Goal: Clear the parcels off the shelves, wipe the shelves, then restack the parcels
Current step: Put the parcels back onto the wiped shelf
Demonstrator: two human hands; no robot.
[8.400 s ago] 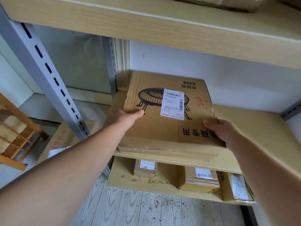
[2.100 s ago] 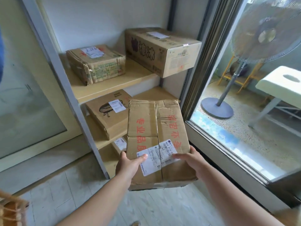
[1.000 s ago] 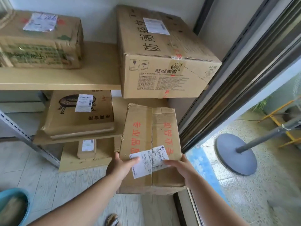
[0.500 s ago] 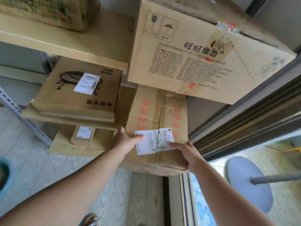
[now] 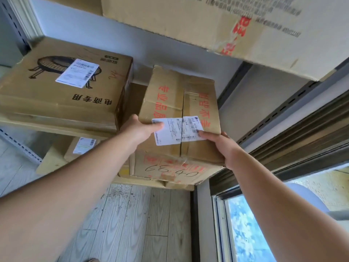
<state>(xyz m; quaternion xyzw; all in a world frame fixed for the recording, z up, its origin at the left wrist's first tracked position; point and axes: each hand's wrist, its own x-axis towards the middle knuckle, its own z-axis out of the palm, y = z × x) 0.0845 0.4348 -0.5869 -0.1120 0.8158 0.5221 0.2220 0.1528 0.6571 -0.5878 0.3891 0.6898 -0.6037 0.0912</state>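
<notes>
A cardboard parcel with red characters and a white label is held at its near end by both hands. My left hand grips its left near corner, thumb lying on the label. My right hand grips the right near corner. The parcel's far end reaches over the middle shelf, to the right of a flat parcel printed with a heater drawing. Whether the parcel rests on the shelf is hidden.
A large printed carton overhangs from the upper shelf just above. Small labelled parcels lie on the bottom shelf. A dark door frame and glass pane stand close on the right. Wood-look floor with dust lies below.
The parcel has moved forward and up into the middle shelf space beside the heater parcel. My view has come closer, under the upper carton.
</notes>
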